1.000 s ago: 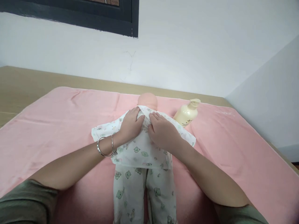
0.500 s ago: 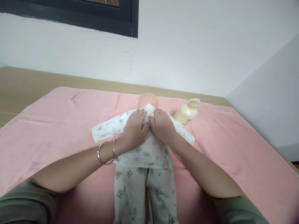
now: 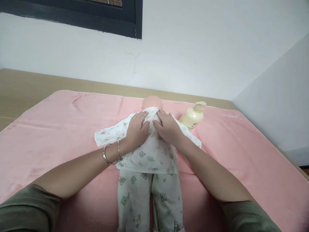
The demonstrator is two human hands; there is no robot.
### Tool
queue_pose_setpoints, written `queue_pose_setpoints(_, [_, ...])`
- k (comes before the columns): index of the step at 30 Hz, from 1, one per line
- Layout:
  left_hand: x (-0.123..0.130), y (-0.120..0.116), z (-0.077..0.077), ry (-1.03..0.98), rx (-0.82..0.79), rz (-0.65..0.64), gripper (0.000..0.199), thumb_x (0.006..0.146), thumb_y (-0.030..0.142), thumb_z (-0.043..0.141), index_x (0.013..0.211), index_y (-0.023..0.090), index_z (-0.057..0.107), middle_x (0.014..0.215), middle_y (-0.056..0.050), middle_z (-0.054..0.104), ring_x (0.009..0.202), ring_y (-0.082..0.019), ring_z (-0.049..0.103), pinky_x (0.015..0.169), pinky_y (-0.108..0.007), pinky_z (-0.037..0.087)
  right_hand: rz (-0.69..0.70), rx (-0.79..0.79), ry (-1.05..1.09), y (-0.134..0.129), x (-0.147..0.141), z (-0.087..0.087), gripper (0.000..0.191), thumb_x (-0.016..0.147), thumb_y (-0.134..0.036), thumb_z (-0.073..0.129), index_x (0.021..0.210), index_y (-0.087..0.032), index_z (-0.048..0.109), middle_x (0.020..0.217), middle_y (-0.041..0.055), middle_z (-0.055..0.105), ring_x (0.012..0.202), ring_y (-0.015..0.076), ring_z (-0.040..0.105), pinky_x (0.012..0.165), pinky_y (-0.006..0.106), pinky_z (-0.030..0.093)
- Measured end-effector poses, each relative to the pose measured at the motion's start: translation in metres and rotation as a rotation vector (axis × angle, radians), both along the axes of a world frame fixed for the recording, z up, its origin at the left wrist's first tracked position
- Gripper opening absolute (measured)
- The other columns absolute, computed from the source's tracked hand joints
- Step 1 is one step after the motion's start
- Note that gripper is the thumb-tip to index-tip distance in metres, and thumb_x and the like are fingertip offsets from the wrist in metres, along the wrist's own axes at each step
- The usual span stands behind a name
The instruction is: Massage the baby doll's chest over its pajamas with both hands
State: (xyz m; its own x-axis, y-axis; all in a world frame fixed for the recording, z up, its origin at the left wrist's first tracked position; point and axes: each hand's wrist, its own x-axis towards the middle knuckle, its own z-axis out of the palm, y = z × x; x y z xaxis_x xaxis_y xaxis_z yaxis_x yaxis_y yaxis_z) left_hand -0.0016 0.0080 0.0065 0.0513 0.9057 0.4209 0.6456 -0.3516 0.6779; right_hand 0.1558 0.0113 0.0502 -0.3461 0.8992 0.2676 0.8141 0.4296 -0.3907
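A baby doll lies on its back or front, I cannot tell which, with its bald head [image 3: 152,101] at the far end. It wears a white printed top [image 3: 152,158] and matching printed trousers [image 3: 166,196]. My left hand [image 3: 138,129] rests flat on the left side of the doll's upper body, fingers stretched out and thumb apart. On the right side of the same area lies my right hand [image 3: 168,128], also open, palm down on the cloth. A strip of the top shows between the two hands. Two silver bangles [image 3: 111,153] hang at my left wrist.
A cream pump bottle [image 3: 193,116] tilts on the pink mat [image 3: 231,154], just right of the doll's sleeve. Beneath the mat is a wooden surface [image 3: 31,82]. A white wall [image 3: 188,51] with a dark window frame [image 3: 116,22] rises behind.
My hands have moved apart, from nearly meeting at the middle of the doll's top to lying on either side of it. The cloth between them now looks smoother.
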Motion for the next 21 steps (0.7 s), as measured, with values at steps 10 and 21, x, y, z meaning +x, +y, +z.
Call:
queue_pose_setpoints(10, [-0.001,0.000,0.001,-0.015,-0.006,0.003,0.045,0.090,0.027,0.037,0.124,0.012,0.063,0.132,-0.014,0.066,0.124,-0.028,0.058,0.113,-0.048,0.043,0.061,0.119,-0.056,-0.014,-0.009,-0.008,0.054,0.099,-0.026,0.035,0.145,-0.001,0.045,0.158,0.0257,0.036,0.150,0.0364,0.031,0.121,0.061,0.027])
queue_pose_setpoints(21, [-0.001,0.000,0.001,-0.024,0.013,-0.002,0.042,0.088,0.024,0.038,0.120,0.016,0.064,0.126,-0.011,0.068,0.119,-0.028,0.059,0.111,-0.049,0.044,0.069,0.129,-0.006,-0.014,-0.009,-0.013,0.053,0.099,-0.030,0.035,0.145,-0.005,0.047,0.156,0.0217,0.042,0.149,0.0332,0.033,0.121,0.059,0.029])
